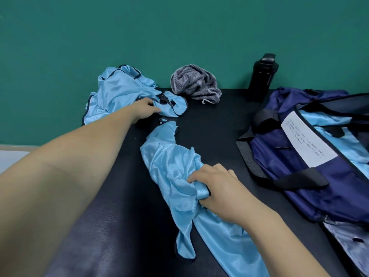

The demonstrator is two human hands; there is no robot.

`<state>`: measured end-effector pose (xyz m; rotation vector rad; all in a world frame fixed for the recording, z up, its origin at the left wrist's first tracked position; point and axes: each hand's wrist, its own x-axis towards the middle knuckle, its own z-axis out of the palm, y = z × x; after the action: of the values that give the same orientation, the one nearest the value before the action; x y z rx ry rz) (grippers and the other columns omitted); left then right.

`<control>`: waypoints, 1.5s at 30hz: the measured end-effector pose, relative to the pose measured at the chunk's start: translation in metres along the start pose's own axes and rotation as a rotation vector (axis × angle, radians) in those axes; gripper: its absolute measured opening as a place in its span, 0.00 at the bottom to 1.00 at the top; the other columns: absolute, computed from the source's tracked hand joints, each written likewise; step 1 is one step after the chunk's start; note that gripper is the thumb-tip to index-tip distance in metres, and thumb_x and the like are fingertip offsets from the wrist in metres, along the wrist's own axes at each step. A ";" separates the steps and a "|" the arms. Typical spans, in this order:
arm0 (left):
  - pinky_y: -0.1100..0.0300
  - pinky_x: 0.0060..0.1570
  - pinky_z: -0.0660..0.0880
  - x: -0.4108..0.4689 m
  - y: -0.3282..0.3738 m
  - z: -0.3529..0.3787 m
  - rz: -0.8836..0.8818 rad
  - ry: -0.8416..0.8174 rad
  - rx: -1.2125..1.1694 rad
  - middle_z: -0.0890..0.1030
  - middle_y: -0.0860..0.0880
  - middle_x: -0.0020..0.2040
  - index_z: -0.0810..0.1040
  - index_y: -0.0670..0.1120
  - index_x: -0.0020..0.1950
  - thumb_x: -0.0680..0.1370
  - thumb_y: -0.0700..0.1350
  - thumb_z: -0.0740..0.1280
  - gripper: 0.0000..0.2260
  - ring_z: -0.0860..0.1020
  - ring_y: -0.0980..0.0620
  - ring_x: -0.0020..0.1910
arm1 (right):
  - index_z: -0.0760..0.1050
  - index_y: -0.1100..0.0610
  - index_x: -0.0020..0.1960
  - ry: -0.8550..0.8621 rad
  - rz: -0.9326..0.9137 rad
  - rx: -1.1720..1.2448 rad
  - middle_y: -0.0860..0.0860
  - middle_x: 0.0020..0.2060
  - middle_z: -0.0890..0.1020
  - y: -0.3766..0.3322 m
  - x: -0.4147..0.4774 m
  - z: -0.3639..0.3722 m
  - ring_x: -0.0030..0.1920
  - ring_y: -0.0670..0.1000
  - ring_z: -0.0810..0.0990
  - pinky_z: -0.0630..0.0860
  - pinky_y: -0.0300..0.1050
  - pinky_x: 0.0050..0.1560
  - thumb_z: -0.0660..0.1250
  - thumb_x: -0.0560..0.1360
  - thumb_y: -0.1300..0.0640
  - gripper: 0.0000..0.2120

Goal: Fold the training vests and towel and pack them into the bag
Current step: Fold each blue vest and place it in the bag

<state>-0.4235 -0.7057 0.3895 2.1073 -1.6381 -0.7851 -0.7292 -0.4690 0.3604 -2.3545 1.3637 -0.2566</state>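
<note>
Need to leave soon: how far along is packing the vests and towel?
Nothing looks folded. In hand: left grip holds the far light-blue vest, right grip the near vest, both crumpled. Remaining: the grey striped towel, bunched. Inside the navy duffel bag, blue fabric may be lining.

A black bottle (261, 76) is standing at the back of the dark table (209, 126), right by the green wall (179, 27).
</note>
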 end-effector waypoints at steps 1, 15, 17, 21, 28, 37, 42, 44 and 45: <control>0.54 0.63 0.66 0.000 0.002 0.001 -0.002 0.037 -0.050 0.73 0.47 0.68 0.76 0.50 0.73 0.81 0.55 0.71 0.21 0.72 0.45 0.66 | 0.73 0.35 0.64 0.000 0.000 0.002 0.36 0.56 0.73 0.000 -0.001 0.000 0.57 0.47 0.67 0.65 0.49 0.62 0.70 0.77 0.54 0.20; 0.51 0.68 0.72 -0.130 -0.003 0.047 0.144 -0.032 0.127 0.70 0.49 0.75 0.69 0.54 0.79 0.70 0.68 0.78 0.42 0.73 0.46 0.73 | 0.71 0.36 0.70 -0.056 0.008 -0.038 0.38 0.60 0.72 -0.014 -0.011 -0.005 0.60 0.49 0.67 0.65 0.51 0.66 0.70 0.76 0.54 0.26; 0.52 0.67 0.72 -0.155 -0.018 0.050 0.133 -0.018 0.105 0.71 0.48 0.74 0.68 0.54 0.80 0.71 0.64 0.79 0.41 0.73 0.46 0.72 | 0.69 0.35 0.74 -0.113 0.021 0.045 0.37 0.63 0.72 -0.013 -0.020 -0.016 0.64 0.47 0.67 0.65 0.49 0.69 0.76 0.73 0.49 0.33; 0.54 0.58 0.74 -0.214 -0.036 0.050 0.092 0.065 -0.063 0.78 0.54 0.64 0.71 0.57 0.75 0.71 0.56 0.81 0.35 0.78 0.50 0.62 | 0.71 0.32 0.72 -0.127 0.105 0.332 0.33 0.62 0.77 -0.005 -0.042 -0.045 0.62 0.36 0.75 0.72 0.39 0.64 0.82 0.66 0.34 0.37; 0.58 0.47 0.78 -0.298 -0.066 0.055 0.008 -0.019 -0.256 0.81 0.57 0.52 0.73 0.66 0.67 0.69 0.53 0.82 0.30 0.82 0.55 0.50 | 0.80 0.37 0.55 0.020 0.274 0.294 0.42 0.40 0.85 0.016 -0.055 -0.040 0.40 0.41 0.81 0.78 0.40 0.46 0.81 0.69 0.38 0.19; 0.53 0.47 0.80 -0.311 -0.105 0.035 -0.137 0.179 -0.384 0.84 0.52 0.47 0.80 0.58 0.57 0.74 0.44 0.74 0.15 0.84 0.49 0.48 | 0.82 0.48 0.39 -0.029 0.346 0.100 0.40 0.33 0.84 0.028 -0.059 -0.050 0.35 0.40 0.81 0.75 0.37 0.38 0.79 0.69 0.56 0.07; 0.54 0.53 0.79 -0.296 -0.108 0.030 -0.154 0.100 -0.374 0.78 0.52 0.62 0.76 0.59 0.70 0.70 0.57 0.80 0.30 0.82 0.52 0.56 | 0.80 0.47 0.42 0.006 0.354 0.118 0.45 0.37 0.84 0.029 -0.060 -0.044 0.40 0.44 0.82 0.75 0.38 0.41 0.76 0.71 0.56 0.06; 0.51 0.62 0.77 -0.285 -0.104 0.028 -0.177 0.143 -0.392 0.78 0.53 0.63 0.72 0.56 0.76 0.72 0.66 0.77 0.36 0.80 0.52 0.60 | 0.79 0.46 0.45 0.122 0.324 0.148 0.45 0.42 0.84 0.025 -0.056 -0.041 0.43 0.44 0.81 0.73 0.38 0.44 0.72 0.73 0.58 0.07; 0.50 0.65 0.76 -0.278 -0.102 0.028 -0.191 0.172 -0.385 0.79 0.54 0.61 0.71 0.54 0.77 0.73 0.68 0.74 0.36 0.79 0.52 0.61 | 0.79 0.45 0.46 0.166 0.301 0.156 0.45 0.43 0.83 0.021 -0.053 -0.040 0.43 0.44 0.81 0.73 0.39 0.46 0.70 0.74 0.59 0.08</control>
<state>-0.4112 -0.4091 0.3654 2.0044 -1.1064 -0.8699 -0.7872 -0.4425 0.3897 -2.0058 1.6875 -0.4585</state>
